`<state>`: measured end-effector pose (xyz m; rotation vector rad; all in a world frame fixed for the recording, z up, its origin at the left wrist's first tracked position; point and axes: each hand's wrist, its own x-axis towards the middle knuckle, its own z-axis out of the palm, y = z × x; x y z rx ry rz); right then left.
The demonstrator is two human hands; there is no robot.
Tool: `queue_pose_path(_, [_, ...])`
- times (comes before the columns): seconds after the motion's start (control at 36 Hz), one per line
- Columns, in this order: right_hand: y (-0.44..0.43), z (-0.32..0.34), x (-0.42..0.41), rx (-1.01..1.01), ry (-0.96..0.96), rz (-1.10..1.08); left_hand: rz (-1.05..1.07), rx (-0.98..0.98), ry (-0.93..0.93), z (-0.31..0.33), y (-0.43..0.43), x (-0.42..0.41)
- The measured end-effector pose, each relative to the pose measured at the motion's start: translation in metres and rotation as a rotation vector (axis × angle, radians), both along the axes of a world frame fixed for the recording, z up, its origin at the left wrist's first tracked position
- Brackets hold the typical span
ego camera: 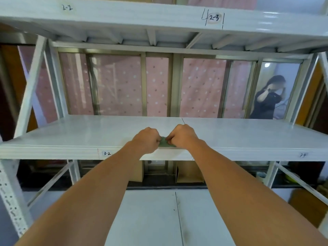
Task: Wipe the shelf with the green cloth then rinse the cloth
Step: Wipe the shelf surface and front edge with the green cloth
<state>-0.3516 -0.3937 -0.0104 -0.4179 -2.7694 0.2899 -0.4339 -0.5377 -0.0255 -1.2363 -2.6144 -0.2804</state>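
A white shelf board [71, 135] runs across the middle of the view, labelled 3-2 on its front edge. A small green cloth [164, 142] lies bunched at the board's front edge, near the centre. My left hand [146, 139] grips the cloth's left side with curled fingers. My right hand [182, 137] grips its right side. The two fists nearly touch, and most of the cloth is hidden between them.
Another white shelf [124, 16] hangs just overhead, marked 2-3. A lower board [150, 219] lies beneath my arms. White upright posts and diagonal braces [30, 89] frame both sides. Behind the shelf is a window with a pink dotted curtain [120, 86]; a person [268, 100] stands at far right.
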Motion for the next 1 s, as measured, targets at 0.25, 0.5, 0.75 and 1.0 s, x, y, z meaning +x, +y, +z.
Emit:
queue_pose_path(0.25, [0.002,-0.005,-0.033,-0.049,0.012,-0.038,0.063,-0.029,0.034,0.000,0.011,-0.026])
queue_pose_path(0.5, [0.027,-0.006,-0.093,-0.097,0.021,0.009,0.091,0.010,-0.001,0.002,0.032,-0.092])
queue_pose_path(0.75, [0.059,-0.003,-0.167,-0.135,0.023,0.011,0.126,0.005,-0.051,0.002,0.061,-0.167])
queue_pose_path(1.0, [0.081,-0.002,-0.235,-0.140,0.005,0.011,0.188,0.056,-0.082,0.007,0.086,-0.218])
